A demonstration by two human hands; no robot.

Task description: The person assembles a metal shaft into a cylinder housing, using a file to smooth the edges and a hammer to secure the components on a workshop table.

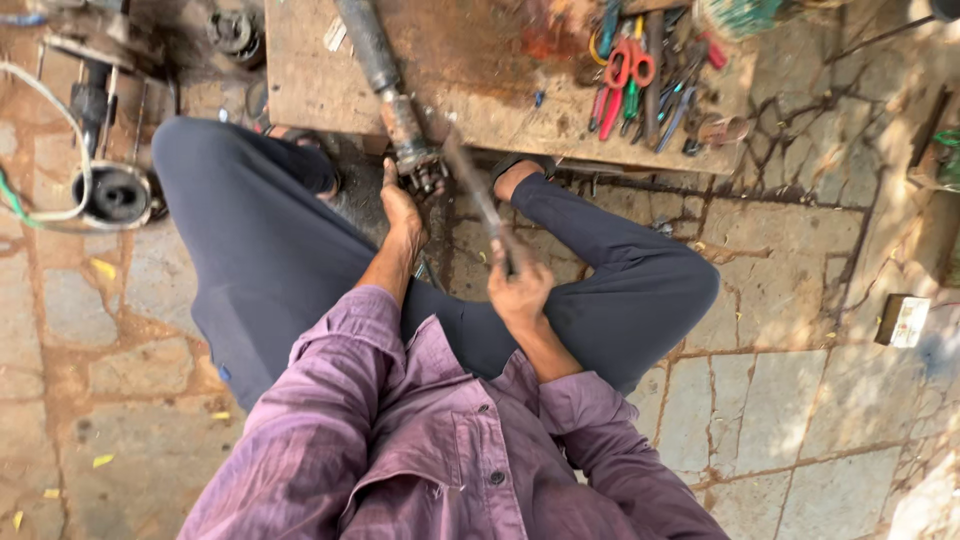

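The right hand (520, 288) is clamped on a blurred metal rod (478, 195) angled toward the geared end (425, 175) of a rusty shaft (385, 85) overhanging the wooden worktop (480, 90); the left hand (402, 205) grips that end. Steady bracing and short, aimed strokes seem best.

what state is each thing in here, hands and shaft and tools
left hand: on the lower end of the shaft, fingers curled at it
right hand: shut on the rod, raised over the lap
rod: blurred, slanting up toward the shaft end
shaft: rusty, lying on the board, end past its edge
board: flat on the ground, stained
scissors: shut, lying among tools
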